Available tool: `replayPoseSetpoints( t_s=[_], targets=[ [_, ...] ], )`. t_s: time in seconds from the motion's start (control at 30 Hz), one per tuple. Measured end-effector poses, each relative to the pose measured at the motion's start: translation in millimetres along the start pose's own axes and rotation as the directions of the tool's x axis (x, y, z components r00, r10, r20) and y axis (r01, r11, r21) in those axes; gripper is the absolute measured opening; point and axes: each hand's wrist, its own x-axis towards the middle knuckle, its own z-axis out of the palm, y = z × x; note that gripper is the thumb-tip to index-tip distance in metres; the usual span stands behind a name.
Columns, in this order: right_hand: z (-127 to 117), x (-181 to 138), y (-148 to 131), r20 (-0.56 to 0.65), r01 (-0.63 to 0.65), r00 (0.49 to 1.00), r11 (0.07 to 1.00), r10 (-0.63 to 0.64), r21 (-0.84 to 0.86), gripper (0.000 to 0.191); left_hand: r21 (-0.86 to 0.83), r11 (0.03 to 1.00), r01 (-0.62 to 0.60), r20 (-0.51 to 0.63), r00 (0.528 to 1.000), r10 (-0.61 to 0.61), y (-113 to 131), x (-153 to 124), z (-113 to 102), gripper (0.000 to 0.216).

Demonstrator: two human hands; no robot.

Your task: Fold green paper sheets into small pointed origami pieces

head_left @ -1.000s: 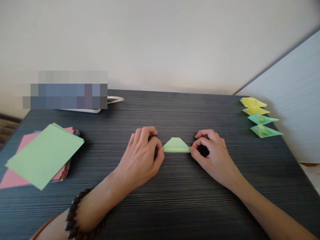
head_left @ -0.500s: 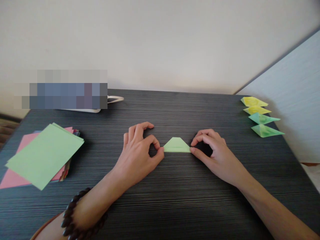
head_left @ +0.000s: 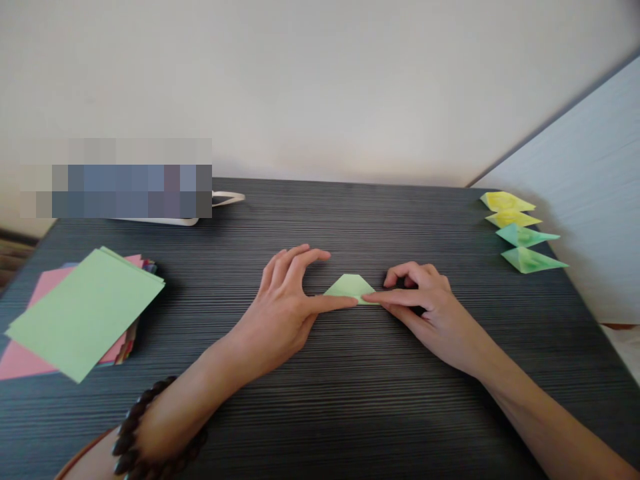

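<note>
A small folded piece of light green paper (head_left: 351,285), shaped like a low trapezoid, lies flat on the dark table between my hands. My left hand (head_left: 287,300) has its fingers spread, and its thumb stretches along the paper's near edge, pressing there. From the other side, my right hand (head_left: 425,298) lays its index finger over the right part of that edge. The right thumb sits just under this finger at the paper's right corner, with the other fingers curled. Finger and thumb partly cover the near fold.
To the left is a stack with light green sheets (head_left: 87,313) over pink paper (head_left: 35,353). Two yellow folded paper pieces (head_left: 507,201) and two green ones (head_left: 533,260) line the far right edge. A blurred-out object with a pale base (head_left: 185,221) stands back left.
My left thumb has slid right from the paper's left corner toward the middle of the near edge, and its fingers have opened. My right index finger has stretched out onto the paper.
</note>
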Motion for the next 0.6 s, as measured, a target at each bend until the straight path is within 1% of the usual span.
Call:
replayPoseSetpoints(
  t_s=[0.1,0.2,0.3,0.37,0.47,0.53,0.6],
  targets=[
    [3,-4,2,-0.036,0.072,0.997,0.996,-0.074,-0.050,0.033,0.024,1.000,-0.006,0.018,1.000,0.006,-1,-1,0,0.055],
    [7,-10,7,-0.071,0.158,0.983,0.977,-0.169,-0.143,0.046,0.035,0.999,-0.016,0.029,0.999,0.015,-1,-2,-1,0.053],
    [10,-15,11,-0.055,0.212,0.972,0.951,-0.230,-0.224,0.054,0.043,0.999,-0.021,0.054,0.998,0.018,-2,-2,-2,0.061],
    [10,-15,11,-0.050,0.229,0.968,0.944,-0.248,-0.239,0.053,0.038,0.999,-0.014,0.069,0.998,0.012,-3,-1,-3,0.067],
    [7,-14,9,-0.061,0.232,0.966,0.945,-0.252,-0.229,0.047,0.015,1.000,-0.008,0.079,0.997,0.007,-5,-1,-4,0.070],
    [6,-12,4,-0.072,0.228,0.967,0.955,-0.245,-0.190,0.042,-0.005,1.000,0.000,0.069,0.998,0.000,-4,-1,-5,0.066],
    [5,-7,-3,-0.110,0.204,0.970,0.972,-0.217,-0.117,0.034,-0.031,0.999,0.029,0.055,0.998,-0.027,0,0,-6,0.056]
  ],
)
